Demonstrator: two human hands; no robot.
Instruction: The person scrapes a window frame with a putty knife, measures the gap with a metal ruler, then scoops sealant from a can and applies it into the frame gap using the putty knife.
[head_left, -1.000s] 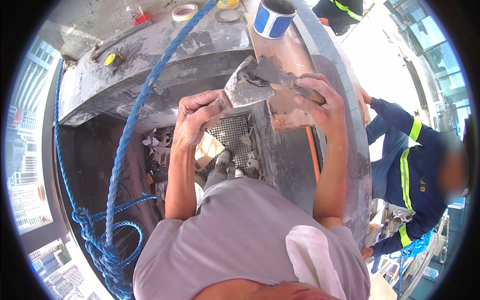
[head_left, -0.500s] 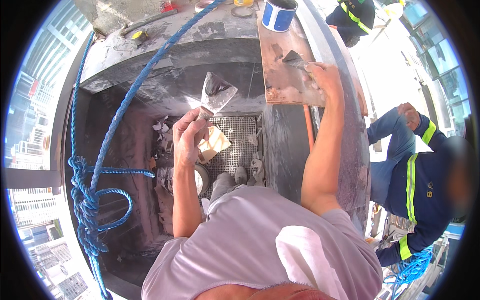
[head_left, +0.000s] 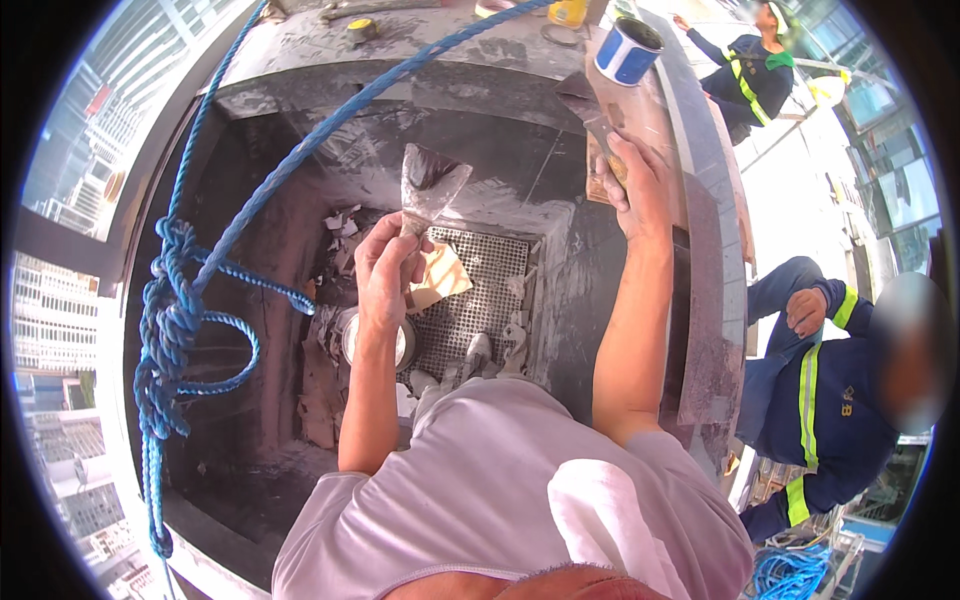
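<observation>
Since dark paste [head_left: 430, 168] likely needs support, left hand [head_left: 384, 266] grips scraper [head_left: 445, 195] face-up; right hand [head_left: 643, 190] grasps second scraper [head_left: 583, 103], upper right.

The left scraper [head_left: 428, 195] is pale grey, with dark grey paste [head_left: 432, 166] on it. The right scraper [head_left: 590, 108] is dark grey with a yellow-brown handle [head_left: 618, 168]. The thick rope [head_left: 318, 128] is bright blue. The far can [head_left: 626, 54] is blue and white. The near right jacket [head_left: 840, 435] is dark blue with yellow and silver stripes.
</observation>
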